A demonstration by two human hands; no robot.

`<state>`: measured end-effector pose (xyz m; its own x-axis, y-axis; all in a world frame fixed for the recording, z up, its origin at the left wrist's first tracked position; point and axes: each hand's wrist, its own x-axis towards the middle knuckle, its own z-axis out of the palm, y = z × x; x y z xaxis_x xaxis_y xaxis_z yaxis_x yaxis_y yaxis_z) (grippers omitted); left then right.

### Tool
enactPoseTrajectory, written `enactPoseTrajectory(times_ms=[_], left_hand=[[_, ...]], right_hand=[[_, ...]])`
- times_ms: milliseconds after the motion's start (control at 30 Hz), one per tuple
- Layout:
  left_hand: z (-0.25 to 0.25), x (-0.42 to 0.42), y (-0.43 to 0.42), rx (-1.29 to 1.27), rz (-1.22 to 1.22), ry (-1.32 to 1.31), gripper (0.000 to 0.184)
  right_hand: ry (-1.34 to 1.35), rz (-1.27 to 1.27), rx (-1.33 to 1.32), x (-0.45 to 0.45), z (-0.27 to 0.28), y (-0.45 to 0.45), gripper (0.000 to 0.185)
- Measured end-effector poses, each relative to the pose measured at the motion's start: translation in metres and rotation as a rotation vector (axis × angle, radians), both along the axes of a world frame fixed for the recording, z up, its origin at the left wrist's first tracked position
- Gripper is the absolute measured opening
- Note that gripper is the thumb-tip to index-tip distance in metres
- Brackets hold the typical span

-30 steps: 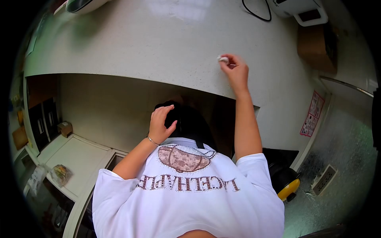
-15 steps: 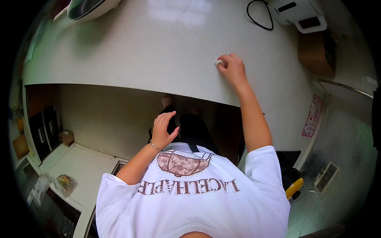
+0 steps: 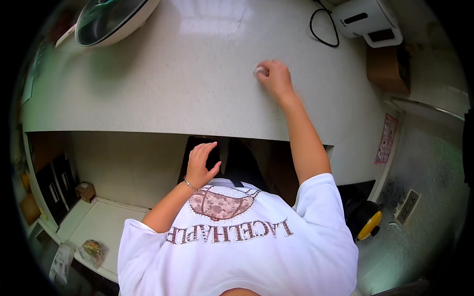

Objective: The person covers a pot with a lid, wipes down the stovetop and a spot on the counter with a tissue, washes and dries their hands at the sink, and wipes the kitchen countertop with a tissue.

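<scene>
On the far left, a small brown cardboard box [image 3: 85,191] is sitting near a clear plastic bag with something yellowish and green inside [image 3: 93,252]. Above them, a cream-coloured pan with a dark glass lid [image 3: 111,24] is resting on the pale, speckled, glossy countertop [image 3: 173,84].

Nearer the middle, the left hand [image 3: 200,166] is hanging in front of the counter's edge, holding nothing, its fingers loosely curving and its thumb standing apart. It is leaving the surface free, which is helping.

Farther right, a small, crumpled-looking white wad [image 3: 258,71] is sitting between the thumb and fingers of the right hand [image 3: 277,81], over the counter's open middle. The hand is closing narrowly around it; whether the wad is pressing on the surface, I cannot tell. A piece this small is probably calling for a snug but light pinch, fingertips low, wrist loose, so that it isn't slipping or bunching up.

At the far right, a white plastic kettle-like appliance [image 3: 365,18] is standing near a looping black cord [image 3: 312,27]. Both are lying well apart from the hand, but the sleeve and forearm are best staying clear of the cord.
</scene>
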<state>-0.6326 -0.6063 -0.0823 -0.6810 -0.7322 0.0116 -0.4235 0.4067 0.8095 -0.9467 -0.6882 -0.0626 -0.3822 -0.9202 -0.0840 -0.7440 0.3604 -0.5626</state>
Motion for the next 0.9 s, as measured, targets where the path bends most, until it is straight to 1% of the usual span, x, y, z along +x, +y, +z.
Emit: enactPoseTrajectory(times_ms=[67, 133, 200, 267, 333, 367, 433, 467, 533, 567, 633, 700, 767, 800, 833, 867, 900], left_hand=[[-0.004, 0.002, -0.006, 0.004, -0.018, 0.016, 0.057], [-0.008, 0.004, -0.01, 0.018, -0.032, 0.009, 0.057], [-0.01, 0.006, -0.014, 0.014, -0.053, 0.012, 0.057], [-0.01, 0.006, -0.017, 0.008, -0.079, 0.009, 0.057], [-0.011, 0.005, -0.017, 0.028, -0.105, 0.019, 0.056], [-0.011, 0.003, -0.016, 0.044, -0.106, 0.015, 0.055], [-0.009, -0.001, -0.014, 0.067, -0.116, 0.023, 0.055], [-0.009, -0.003, -0.013, 0.081, -0.114, 0.036, 0.055], [-0.003, -0.011, -0.012, 0.086, -0.104, 0.042, 0.054], [-0.001, -0.015, -0.012, 0.086, -0.104, 0.04, 0.054], [0.003, -0.022, -0.009, 0.088, -0.053, 0.041, 0.053], [0.006, -0.028, -0.007, 0.072, -0.019, 0.035, 0.05], [-0.002, -0.027, -0.001, 0.421, 0.084, -0.015, 0.046], [-0.017, -0.025, 0.005, 0.572, 0.125, 0.054, 0.04], [-0.024, -0.019, 0.01, 0.874, 0.233, 0.155, 0.038], [-0.018, -0.018, 0.01, 1.066, 0.314, 0.197, 0.037], [-0.017, -0.03, 0.003, 1.267, 0.341, 0.252, 0.036]], right_hand=[[-0.249, 0.149, 0.128, 0.023, 0.007, 0.022, 0.017], [-0.802, -0.083, 0.072, 0.024, 0.023, 0.043, 0.016], [-1.145, -0.384, -0.23, -0.019, 0.014, 0.067, 0.017], [-1.162, -0.659, -0.492, -0.082, 0.008, 0.096, 0.017], [-1.031, -0.824, -0.543, -0.133, 0.01, 0.12, 0.017], [-1.015, -0.835, -0.552, -0.152, 0.006, 0.125, 0.017], [-0.819, -0.844, -0.365, -0.182, 0.0, 0.127, 0.018], [-0.814, -0.848, -0.369, -0.194, -0.003, 0.123, 0.018], [-0.65, -0.786, -0.173, -0.206, -0.008, 0.109, 0.019], [-0.651, -0.786, -0.171, -0.207, -0.01, 0.105, 0.019], [-0.541, -0.696, -0.053, -0.203, -0.014, 0.097, 0.019], [-0.563, -0.64, -0.034, -0.192, -0.02, 0.091, 0.019], [-0.39, -0.486, 0.118, -0.165, -0.017, 0.083, 0.019], [-0.411, -0.452, 0.116, -0.144, -0.015, 0.077, 0.019], [-0.441, -0.407, 0.13, -0.112, -0.008, 0.063, 0.019], [-0.455, -0.283, 0.161, -0.079, 0.005, 0.051, 0.021], [-0.438, -0.203, 0.18, -0.062, 0.016, 0.05, 0.023]])
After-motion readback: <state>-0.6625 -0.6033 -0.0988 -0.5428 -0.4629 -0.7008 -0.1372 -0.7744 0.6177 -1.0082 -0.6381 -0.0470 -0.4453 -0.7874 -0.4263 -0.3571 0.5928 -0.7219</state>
